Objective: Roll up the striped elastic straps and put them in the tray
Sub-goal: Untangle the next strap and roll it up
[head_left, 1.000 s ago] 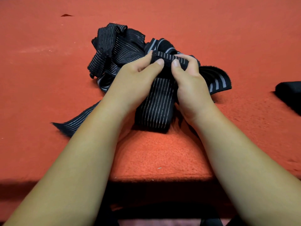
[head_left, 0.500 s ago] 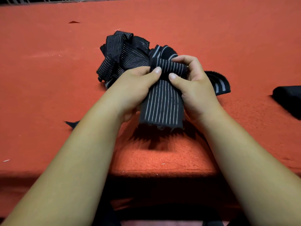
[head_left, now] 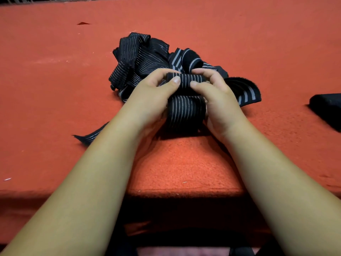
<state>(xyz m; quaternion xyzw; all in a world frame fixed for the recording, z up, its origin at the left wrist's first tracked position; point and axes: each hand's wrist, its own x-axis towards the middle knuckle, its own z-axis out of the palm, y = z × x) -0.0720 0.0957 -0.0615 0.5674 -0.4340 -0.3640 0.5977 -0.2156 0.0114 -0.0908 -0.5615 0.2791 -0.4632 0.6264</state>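
Rolling a black stretchy strap with thin white stripes (head_left: 186,109) in both my hands.
My left grip (head_left: 153,93) and right grip (head_left: 219,100) pinch its rolled end tight, thumbs in front, just above the red felt surface (head_left: 55,89). The messy pile of more striped straps (head_left: 140,58) lies right behind.

Our left hand (head_left: 153,93) and right hand (head_left: 219,97) meet near the middle of the surface (head_left: 55,89), each pinching one end of the roll (head_left: 186,79) held between them. From the roll, the strap's tail (head_left: 186,111) runs toward us between our wrists. Just behind the hands lies the pile of straps (head_left: 140,58), spreading leftward. A loose strap end (head_left: 88,137) pokes out left of our left forearm. Well apart, at the right edge, sits another object (head_left: 328,108).
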